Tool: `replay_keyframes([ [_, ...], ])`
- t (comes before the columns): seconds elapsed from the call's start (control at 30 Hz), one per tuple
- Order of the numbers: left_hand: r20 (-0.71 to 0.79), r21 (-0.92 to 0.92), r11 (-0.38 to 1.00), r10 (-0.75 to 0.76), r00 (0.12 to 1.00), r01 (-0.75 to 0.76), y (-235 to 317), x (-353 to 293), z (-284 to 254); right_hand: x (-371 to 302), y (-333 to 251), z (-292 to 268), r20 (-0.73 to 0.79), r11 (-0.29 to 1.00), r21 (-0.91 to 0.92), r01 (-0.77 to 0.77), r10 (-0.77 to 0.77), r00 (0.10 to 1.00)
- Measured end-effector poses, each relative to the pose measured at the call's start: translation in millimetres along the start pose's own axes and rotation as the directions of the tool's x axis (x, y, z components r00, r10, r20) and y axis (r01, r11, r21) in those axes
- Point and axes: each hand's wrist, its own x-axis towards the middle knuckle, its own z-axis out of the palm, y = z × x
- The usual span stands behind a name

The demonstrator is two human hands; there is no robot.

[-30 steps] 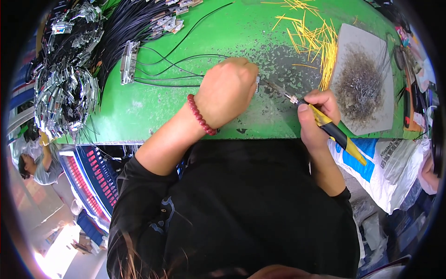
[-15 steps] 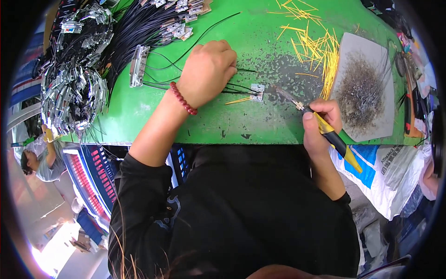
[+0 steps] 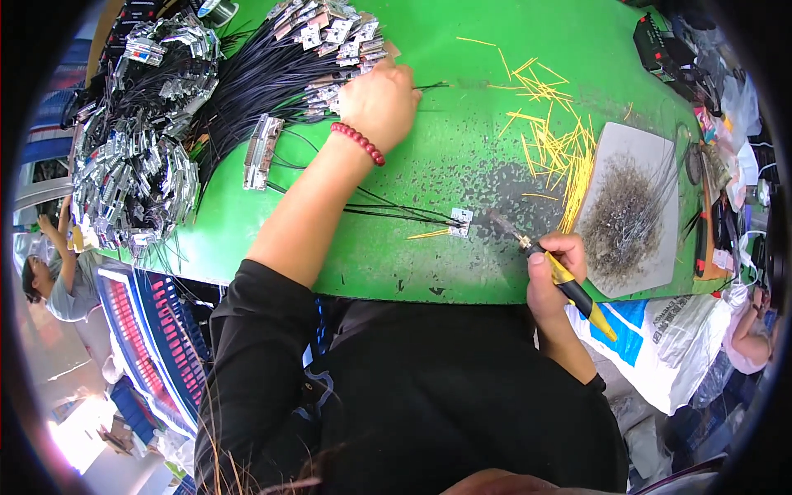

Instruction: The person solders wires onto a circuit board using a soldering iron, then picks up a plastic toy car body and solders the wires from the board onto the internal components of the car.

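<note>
The left hand (image 3: 381, 101) shows only its back, so its fingertips and whatever lies beneath them are hidden; I cannot tell whether they pinch anything. A dark wire end (image 3: 433, 85) pokes out to the right of its fingers, but its other end is out of sight. The hand is over the right edge of a thick wire bundle (image 3: 264, 78) tipped with small boards, on the far left of the green table (image 3: 462, 280). The left forearm, with a red bead bracelet (image 3: 358, 143), covers the middle of some black wires (image 3: 388, 206), so their run toward the silvery strip (image 3: 262, 153) on the left cannot be followed.

The right hand (image 3: 557, 280) is closed around the yellow-and-black handle of a soldering iron (image 3: 569, 287), thumb and fingers pressed on the grip near its metal end. The iron points far and left, its tip just right of a small square board (image 3: 460, 222) and apart from it. The board lies near the table's middle, with the black wires and a few yellow sticks (image 3: 428, 235) reaching its left side; the joints are too small to make out. A spool (image 3: 219, 11) at the far left is cut off.
</note>
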Motion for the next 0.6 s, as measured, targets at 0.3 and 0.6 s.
replay_keyframes([
  [0.3, -0.059, -0.434, 0.839, 0.337, 0.940, -0.329, 32.3, -96.1, -33.5, 31.5, -33.6, 28.1, 0.199, 0.990, -0.088, -0.109, 0.124, 0.972],
  [0.6, -0.059, -0.469, 0.812, 0.364, 0.930, -0.348, 31.4, -111.6, -29.0, 53.5, -13.0, 51.0, 0.193, 0.983, -0.115, 0.141, -0.117, 0.974],
])
